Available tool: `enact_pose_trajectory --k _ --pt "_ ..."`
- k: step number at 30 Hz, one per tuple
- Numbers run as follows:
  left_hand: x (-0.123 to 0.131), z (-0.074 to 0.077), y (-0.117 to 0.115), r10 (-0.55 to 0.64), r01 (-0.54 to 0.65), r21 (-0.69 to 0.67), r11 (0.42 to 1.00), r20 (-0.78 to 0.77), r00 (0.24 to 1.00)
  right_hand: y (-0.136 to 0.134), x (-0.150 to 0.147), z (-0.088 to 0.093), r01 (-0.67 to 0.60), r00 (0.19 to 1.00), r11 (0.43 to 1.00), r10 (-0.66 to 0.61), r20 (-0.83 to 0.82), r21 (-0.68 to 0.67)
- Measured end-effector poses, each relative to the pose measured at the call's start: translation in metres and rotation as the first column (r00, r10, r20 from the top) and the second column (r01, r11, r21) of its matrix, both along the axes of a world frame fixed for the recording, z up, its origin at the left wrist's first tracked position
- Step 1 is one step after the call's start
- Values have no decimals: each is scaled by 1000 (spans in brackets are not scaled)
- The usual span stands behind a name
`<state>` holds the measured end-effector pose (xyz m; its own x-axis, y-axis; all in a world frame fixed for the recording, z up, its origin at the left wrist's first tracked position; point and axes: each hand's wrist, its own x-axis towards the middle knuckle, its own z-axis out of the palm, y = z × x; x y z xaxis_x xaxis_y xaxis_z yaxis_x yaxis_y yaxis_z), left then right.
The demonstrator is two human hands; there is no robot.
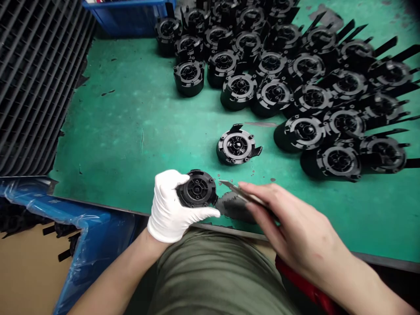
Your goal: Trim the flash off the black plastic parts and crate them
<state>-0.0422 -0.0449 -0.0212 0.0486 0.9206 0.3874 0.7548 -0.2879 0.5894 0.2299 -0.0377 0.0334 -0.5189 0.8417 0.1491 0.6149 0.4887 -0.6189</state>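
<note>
My left hand (170, 205), in a white glove, is wrapped round a black round plastic fan hub (197, 189) at the near edge of the green table. My bare right hand (292, 227) pinches a thin metal blade (234, 188), its tip pointing at the hub's right side. A blade of the held part (234, 208) sticks out below the tool. One single black hub (236, 146) lies on the mat just beyond my hands.
Several black fan hubs with blades (311, 96) crowd the far right of the green mat (124, 131). A blue crate (127, 15) stands at the back. Black ribbed panels (33, 78) lie on the left. A blue-lined carton (82, 236) with black parts sits at lower left.
</note>
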Motion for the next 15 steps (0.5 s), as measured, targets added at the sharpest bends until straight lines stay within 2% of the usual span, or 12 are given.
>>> enact_pose_trajectory --k 3,6,9,12,15 --pt "2 4 -18 39 -44 -87 995 -55 998 -23 -8 0 4 997 991 -14 -72 -134" --pt "-8 9 -22 -43 14 -180 984 -160 986 -37 -13 0 1 995 984 -18 -95 -176" --pt "-23 10 -7 -190 159 -170 973 -190 963 -40 -17 0 -21 997 985 7 -80 -172" --pt "-28 9 14 -352 338 -112 934 -144 925 -41 -22 0 -33 998 983 24 -54 -178" --pt "-21 6 24 -414 410 -66 909 -61 908 -43 -29 1 8 1000 986 -5 21 -164"
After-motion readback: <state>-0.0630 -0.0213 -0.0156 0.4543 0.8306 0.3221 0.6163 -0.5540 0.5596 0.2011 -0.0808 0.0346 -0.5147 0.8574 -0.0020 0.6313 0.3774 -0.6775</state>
